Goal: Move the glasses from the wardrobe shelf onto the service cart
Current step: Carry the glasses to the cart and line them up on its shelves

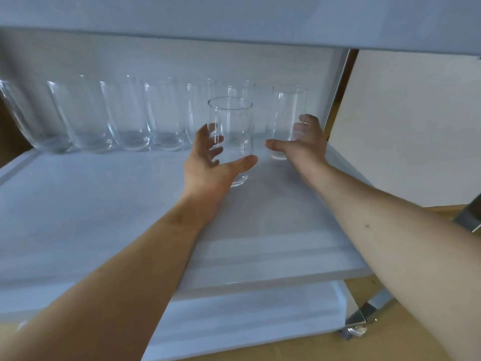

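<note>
Presently both hands are engaged, one glass each. The left hand (208, 162) wraps a clear tumbler (231, 136) low on its body, thumb across the near face and fingers curled round the far side; the grip sits below the middle, judged so as to keep the rim untouched and the base steady. Whether this glass stands on the white shelf (104, 217) or is just lifted cannot be told. The right hand (302, 144) grips a second tumbler (287, 118) from its right side, thumb pointing left in front of the base, fingers seen through the glass behind it. This one stands further back, near the shelf's right edge.

Left of the left hand, a row of like glasses (125, 115) runs along the back, close together and upright; at least one more stands behind the held tumbler. Ranked at the rear, they leave the front of the shelf free for reaching.

Below the right forearm a chromed frame corner with a caster (356, 327) shows, with a lower white tier (234, 321) beside it.

No brand, label or writing is legible on any item.
</note>
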A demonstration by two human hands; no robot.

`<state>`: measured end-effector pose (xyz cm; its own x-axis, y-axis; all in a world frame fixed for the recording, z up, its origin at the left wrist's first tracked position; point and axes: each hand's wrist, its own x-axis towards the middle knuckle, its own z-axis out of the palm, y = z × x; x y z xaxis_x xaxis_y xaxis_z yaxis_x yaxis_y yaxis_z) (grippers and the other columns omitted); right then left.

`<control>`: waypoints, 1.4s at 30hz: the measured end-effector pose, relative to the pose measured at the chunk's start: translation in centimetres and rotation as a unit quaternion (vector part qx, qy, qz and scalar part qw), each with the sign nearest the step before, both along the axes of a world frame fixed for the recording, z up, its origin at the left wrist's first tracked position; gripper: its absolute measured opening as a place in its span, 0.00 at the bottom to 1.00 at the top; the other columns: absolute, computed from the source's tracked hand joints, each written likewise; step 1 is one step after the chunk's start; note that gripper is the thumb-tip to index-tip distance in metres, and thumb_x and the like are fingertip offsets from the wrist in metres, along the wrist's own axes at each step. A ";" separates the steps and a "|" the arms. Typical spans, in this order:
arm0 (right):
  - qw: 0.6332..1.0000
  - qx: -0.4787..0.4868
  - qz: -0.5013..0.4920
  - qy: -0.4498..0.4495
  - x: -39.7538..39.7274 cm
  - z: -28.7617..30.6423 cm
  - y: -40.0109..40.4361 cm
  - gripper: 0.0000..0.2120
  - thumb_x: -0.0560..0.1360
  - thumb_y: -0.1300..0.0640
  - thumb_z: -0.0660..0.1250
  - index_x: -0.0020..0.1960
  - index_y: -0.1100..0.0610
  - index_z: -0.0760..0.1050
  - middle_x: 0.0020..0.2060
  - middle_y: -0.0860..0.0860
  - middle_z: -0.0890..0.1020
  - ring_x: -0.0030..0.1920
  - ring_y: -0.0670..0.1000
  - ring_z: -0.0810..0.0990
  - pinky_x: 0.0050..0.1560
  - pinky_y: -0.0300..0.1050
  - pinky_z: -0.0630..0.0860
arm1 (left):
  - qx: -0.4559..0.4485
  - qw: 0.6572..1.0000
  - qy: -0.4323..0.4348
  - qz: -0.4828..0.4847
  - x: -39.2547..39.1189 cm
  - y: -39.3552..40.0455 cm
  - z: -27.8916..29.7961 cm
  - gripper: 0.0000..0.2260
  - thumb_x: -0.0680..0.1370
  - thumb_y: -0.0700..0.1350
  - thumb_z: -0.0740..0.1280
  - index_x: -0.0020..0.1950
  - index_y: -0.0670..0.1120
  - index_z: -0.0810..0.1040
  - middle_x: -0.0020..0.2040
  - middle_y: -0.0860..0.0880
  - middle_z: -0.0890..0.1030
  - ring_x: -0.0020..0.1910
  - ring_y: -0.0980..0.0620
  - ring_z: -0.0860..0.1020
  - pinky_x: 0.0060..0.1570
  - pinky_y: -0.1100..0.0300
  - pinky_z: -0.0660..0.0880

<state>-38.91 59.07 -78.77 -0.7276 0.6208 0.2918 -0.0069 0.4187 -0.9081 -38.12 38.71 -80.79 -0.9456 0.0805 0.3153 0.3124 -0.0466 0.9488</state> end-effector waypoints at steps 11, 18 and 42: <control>0.999 -0.012 0.046 -0.007 -2.4 -0.3 0.3 0.48 0.63 0.49 0.85 0.77 0.53 0.65 0.64 0.52 0.76 0.60 0.48 0.76 0.62 0.39 0.72 | 0.001 1.000 0.006 0.005 0.3 0.3 -0.1 0.42 0.56 0.56 0.82 0.68 0.60 0.71 0.61 0.60 0.79 0.56 0.67 0.78 0.63 0.56 0.76; 0.999 -0.015 0.047 -0.013 -2.8 -0.4 0.2 0.47 0.63 0.48 0.84 0.76 0.53 0.66 0.66 0.51 0.77 0.61 0.47 0.76 0.62 0.40 0.72 | -0.008 1.000 0.008 0.017 0.5 0.1 0.1 0.42 0.54 0.60 0.81 0.66 0.63 0.71 0.60 0.61 0.78 0.56 0.60 0.78 0.58 0.54 0.79; 0.972 -0.075 0.220 0.021 4.8 3.3 -9.3 0.31 0.62 0.47 0.83 0.62 0.50 0.76 0.54 0.50 0.84 0.53 0.49 0.84 0.48 0.43 0.76 | -0.041 0.999 0.008 0.001 1.0 -0.3 0.2 0.47 0.54 0.61 0.79 0.72 0.57 0.68 0.62 0.61 0.77 0.57 0.67 0.77 0.56 0.62 0.77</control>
